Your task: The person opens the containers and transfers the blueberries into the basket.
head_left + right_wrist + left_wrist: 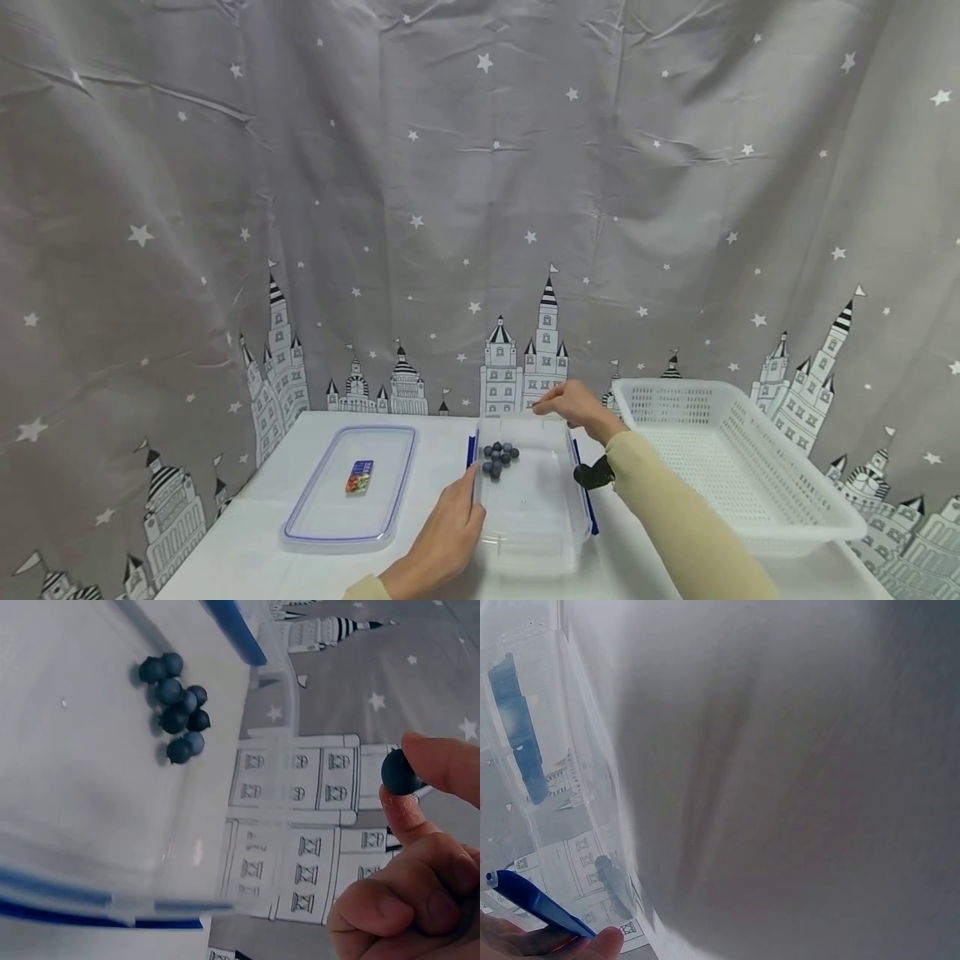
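Observation:
A clear plastic food container with blue side latches stands open before me, a cluster of blueberries on its floor toward the far left. My left hand holds the container's left side, its fingers around the lower end of a blue latch in the left wrist view. Over the container's far end is my right hand. The right wrist view shows it pinching a single blueberry between thumb and finger, the other fingers curled in. That berry is hidden in the head view.
Left of the container lies its clear lid with a blue-edged rim and a colourful label. A white perforated basket stands at the right. Behind the white table hangs a grey curtain printed with stars and castles.

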The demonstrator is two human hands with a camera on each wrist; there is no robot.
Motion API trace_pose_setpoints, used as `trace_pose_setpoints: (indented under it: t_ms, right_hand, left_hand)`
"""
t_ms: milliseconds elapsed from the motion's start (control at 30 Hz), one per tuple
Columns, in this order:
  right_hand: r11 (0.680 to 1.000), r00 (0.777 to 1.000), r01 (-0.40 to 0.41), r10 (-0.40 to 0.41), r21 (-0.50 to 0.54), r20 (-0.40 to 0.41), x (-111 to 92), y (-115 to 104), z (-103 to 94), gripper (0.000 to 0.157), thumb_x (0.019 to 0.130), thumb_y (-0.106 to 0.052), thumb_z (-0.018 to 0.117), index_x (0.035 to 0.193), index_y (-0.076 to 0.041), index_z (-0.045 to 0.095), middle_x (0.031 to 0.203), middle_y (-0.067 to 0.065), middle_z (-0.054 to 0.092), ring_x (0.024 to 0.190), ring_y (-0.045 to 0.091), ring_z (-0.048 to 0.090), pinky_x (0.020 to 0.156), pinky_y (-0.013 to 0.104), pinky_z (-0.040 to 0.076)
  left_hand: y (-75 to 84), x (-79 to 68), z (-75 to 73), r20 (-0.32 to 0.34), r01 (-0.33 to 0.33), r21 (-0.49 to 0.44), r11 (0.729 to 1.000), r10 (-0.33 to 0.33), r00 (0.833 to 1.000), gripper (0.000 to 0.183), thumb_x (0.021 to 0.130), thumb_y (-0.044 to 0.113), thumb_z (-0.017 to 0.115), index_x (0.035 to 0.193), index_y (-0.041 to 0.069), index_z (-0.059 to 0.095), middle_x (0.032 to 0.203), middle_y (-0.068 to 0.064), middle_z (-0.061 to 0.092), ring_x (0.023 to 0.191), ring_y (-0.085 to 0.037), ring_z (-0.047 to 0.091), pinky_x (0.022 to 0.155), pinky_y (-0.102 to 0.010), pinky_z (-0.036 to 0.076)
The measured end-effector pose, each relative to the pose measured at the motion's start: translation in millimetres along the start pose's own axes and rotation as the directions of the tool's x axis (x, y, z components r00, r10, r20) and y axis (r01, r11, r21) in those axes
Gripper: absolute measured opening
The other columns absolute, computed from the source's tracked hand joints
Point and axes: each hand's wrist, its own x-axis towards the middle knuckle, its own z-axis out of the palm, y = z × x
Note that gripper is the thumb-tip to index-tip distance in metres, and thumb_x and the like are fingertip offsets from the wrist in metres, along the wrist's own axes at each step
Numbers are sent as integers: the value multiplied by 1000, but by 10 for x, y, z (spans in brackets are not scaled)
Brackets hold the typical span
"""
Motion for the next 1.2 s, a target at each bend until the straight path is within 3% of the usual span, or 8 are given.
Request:
trace_pose_setpoints:
  t_ms: [133, 333, 533, 733, 867, 900, 1000, 1200]
  right_hand:
    - [1000, 1000, 3, -3, 12, 14, -22, 26, -119, 21, 87, -22, 74, 101, -5, 77, 127, 12, 65, 57, 11, 28, 57, 26, 34]
    - [999, 1000, -9, 10, -33, 27, -59, 73, -349, 24, 87, -26, 75, 103, -7, 78, 131, 13, 64, 59, 11, 33, 56, 25, 34]
    - [998, 1000, -10, 12, -63, 22, -85, 160, -616, 30, 89, -27, 74, 109, -5, 75, 135, 18, 59, 50, 8, 26, 53, 25, 33]
    - [999, 999, -11, 12, -31, 46, -101, 288, -834, 38, 90, -28, 73, 117, -2, 73, 141, 19, 57, 47, 7, 25, 51, 26, 32]
    - [1000, 999, -27, 27, -11, 34, -102, 398, -945, 41, 89, -28, 75, 120, -1, 71, 104, 7, 68, 47, 7, 26, 51, 25, 33]
    - [999, 999, -35, 36, -9, 29, -103, 429, -971, 43, 89, -28, 75, 121, 0, 70, 90, 3, 66, 46, 7, 25, 51, 25, 33]
    - [999, 998, -53, 53, 7, 24, -124, 508, -1048, 47, 89, -28, 75, 125, 2, 67, 71, -7, 52, 47, 7, 25, 51, 25, 33]
    - [998, 998, -66, 66, 10, 17, -177, 667, -1181, 50, 91, -27, 73, 129, 4, 62, 54, -9, 35, 47, 7, 25, 50, 25, 33]
  left_hand:
    - [-6, -3, 4, 5, 7, -5, 1000, -7, 1000, 58, 101, 15, 39, 156, -3, 29, 153, -26, 42, 142, -41, 40, 115, -56, 32]
    - [-5, 3, -4, 22, 18, 0, 1000, -18, 1000, 59, 101, 17, 38, 156, -2, 28, 154, -25, 41, 143, -40, 39, 115, -56, 32]
    - [18, 10, -21, 29, 27, -8, 1000, -27, 999, 60, 101, 19, 39, 157, -1, 28, 155, -24, 40, 144, -40, 38, 116, -55, 31]
    - [26, 1, -26, 32, 28, 2, 1000, -28, 999, 60, 101, 18, 39, 156, -1, 29, 155, -24, 40, 144, -40, 38, 116, -55, 31]
    - [22, 0, -29, 38, 32, 4, 999, -32, 999, 60, 101, 18, 39, 157, -1, 28, 155, -24, 39, 144, -40, 38, 116, -55, 31]
    - [20, 0, -28, 42, 34, 5, 999, -34, 999, 60, 101, 18, 39, 157, -1, 28, 155, -24, 39, 144, -40, 37, 116, -55, 31]
    - [12, -1, -25, 48, 38, 4, 999, -38, 998, 60, 101, 18, 39, 157, -1, 27, 156, -24, 39, 145, -40, 37, 116, -55, 31]
    - [-5, -5, -27, 43, 25, 4, 1000, -25, 999, 59, 102, 18, 39, 157, -1, 28, 154, -25, 40, 144, -40, 38, 116, -55, 31]
